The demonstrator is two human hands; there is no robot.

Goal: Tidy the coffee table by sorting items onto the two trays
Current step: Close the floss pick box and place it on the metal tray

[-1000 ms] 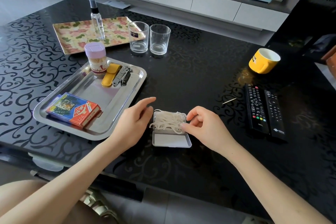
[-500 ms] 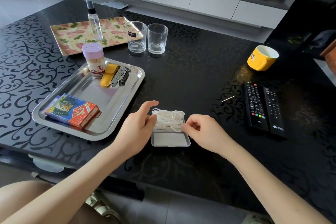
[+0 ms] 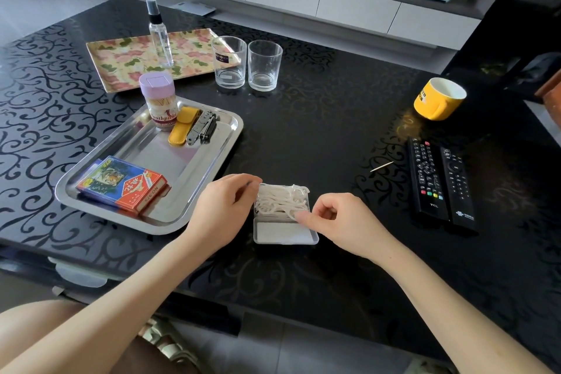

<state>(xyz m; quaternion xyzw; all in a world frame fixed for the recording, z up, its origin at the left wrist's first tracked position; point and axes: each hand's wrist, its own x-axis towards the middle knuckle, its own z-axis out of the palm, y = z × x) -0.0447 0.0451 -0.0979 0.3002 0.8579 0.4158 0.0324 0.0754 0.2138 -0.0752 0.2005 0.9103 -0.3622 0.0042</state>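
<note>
Just right of the tray (image 3: 158,146), the open box (image 3: 307,203) sits on the table (image 3: 334,130) with picks (image 3: 279,200) heaped over its rim; close the lid (image 3: 283,233) on them and strays could jam it or spill. Your left hand (image 3: 226,203) bends its fingers (image 3: 249,184) against the box's left wall, grip unclear; your right hand (image 3: 337,218) pinches picks between thumb and forefinger

Black coffee table (image 3: 318,118): floral tray (image 3: 121,58) 11 o'clock; two glasses (image 3: 229,62) 12; yellow mug (image 3: 438,99) 2; remotes (image 3: 426,176), toothpick (image 3: 381,166) 3; floss-pick box (image 3: 285,232) 6; steel tray (image 3: 182,161) 9.
</note>
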